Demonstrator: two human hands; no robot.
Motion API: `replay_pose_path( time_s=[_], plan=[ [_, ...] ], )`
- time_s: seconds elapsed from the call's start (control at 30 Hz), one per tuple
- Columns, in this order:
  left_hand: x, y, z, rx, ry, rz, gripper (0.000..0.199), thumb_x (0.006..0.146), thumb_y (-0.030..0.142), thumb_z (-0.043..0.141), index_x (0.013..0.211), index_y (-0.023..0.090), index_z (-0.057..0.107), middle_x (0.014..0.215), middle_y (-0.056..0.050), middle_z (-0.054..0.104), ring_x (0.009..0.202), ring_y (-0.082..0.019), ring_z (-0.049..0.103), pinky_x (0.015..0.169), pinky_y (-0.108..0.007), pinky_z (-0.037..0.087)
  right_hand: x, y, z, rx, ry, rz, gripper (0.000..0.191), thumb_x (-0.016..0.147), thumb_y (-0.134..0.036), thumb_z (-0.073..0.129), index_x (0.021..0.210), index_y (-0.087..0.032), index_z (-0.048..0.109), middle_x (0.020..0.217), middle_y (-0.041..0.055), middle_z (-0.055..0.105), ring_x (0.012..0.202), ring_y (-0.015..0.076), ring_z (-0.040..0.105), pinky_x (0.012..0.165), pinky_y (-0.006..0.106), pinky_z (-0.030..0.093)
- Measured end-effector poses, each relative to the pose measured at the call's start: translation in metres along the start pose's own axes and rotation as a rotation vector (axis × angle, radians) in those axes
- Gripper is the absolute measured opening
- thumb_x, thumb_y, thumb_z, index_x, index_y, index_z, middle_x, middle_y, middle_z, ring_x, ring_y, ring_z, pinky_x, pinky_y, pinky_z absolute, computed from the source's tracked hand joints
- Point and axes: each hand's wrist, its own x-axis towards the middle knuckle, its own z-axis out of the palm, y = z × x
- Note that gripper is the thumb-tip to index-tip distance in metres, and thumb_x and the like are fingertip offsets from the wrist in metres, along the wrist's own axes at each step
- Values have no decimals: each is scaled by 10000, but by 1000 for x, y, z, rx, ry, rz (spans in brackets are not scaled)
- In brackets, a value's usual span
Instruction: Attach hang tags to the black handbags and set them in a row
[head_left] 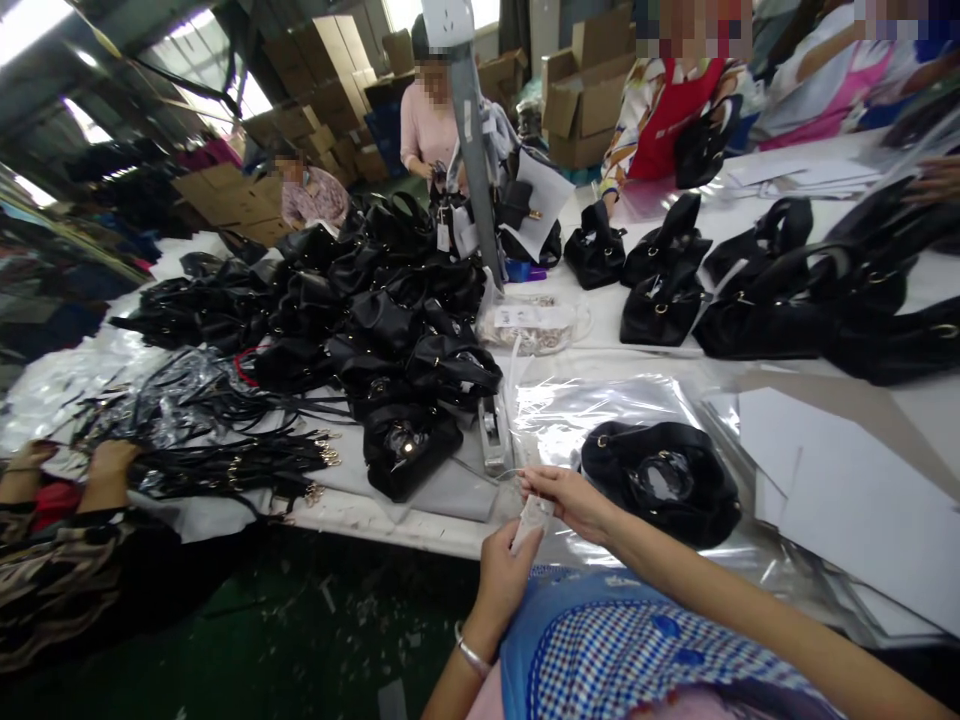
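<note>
Close to my body, at the table's front edge, my left hand [504, 575] grips a small white hang tag [533, 522] between thumb and fingers. My right hand [562, 497] is just above it, thumb and fingertips pinched on the tag's thin string [507, 474], which loops out to the left. Beside my right wrist lies a black handbag [694, 485] on clear plastic sheets [600, 400]. Left of my hands, another black handbag [412, 450] sits near a tape dispenser [494, 435].
A big heap of black handbags [375, 325] covers the left, with black straps [255, 460] before it. White card sheets [870, 500] lie right. A grey post [480, 160] rises from the table behind a bag of small parts [532, 322]. Several co-workers stand around.
</note>
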Motion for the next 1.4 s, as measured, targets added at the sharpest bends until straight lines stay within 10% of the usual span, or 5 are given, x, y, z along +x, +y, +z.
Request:
replay_pose_path(
  time_s=[0.23, 0.47, 0.63, 0.87, 1.4],
  plan=[
    [39, 14, 17, -413, -260, -114, 661, 877, 675, 385, 1213, 158, 624, 1100, -145, 689, 1004, -241, 647, 868, -369, 505, -38, -27, -18, -458, 182, -308, 340, 811, -477, 629, 817, -148, 713, 693, 10, 654, 544, 108, 523, 531, 229, 409],
    [83, 60, 54, -791, -282, -208, 464, 713, 352, 784, 1099, 125, 662, 1010, -122, 712, 882, -170, 661, 832, -280, 508, -77, -32, -41, -969, 410, -466, 305, 870, -443, 534, 869, -210, 731, 687, 5, 689, 603, 166, 587, 585, 268, 444],
    [122, 47, 77, -610, -233, -60, 330, 825, 335, 648, 1074, 120, 662, 995, -127, 706, 832, -170, 664, 747, -282, 511, -86, -45, -65, -1099, 717, -578, 315, 862, -468, 551, 895, -215, 737, 826, 46, 740, 652, 192, 641, 639, 298, 489],
    [161, 23, 112, 68, -149, 345, 358, 733, 71, 643, 1059, 214, 684, 1018, -40, 626, 781, -131, 590, 853, -312, 484, -83, -63, -76, -1222, 822, -589, 336, 866, -472, 543, 913, -208, 745, 885, 59, 754, 730, 221, 685, 709, 323, 515],
    [174, 10, 123, -171, -168, 279, 214, 719, 62, 653, 895, 173, 704, 915, -21, 671, 717, -109, 625, 755, -253, 518, -52, -46, -82, -1404, 968, -714, 300, 897, -400, 520, 936, -198, 738, 864, 46, 755, 708, 185, 691, 665, 267, 484]
  ],
)
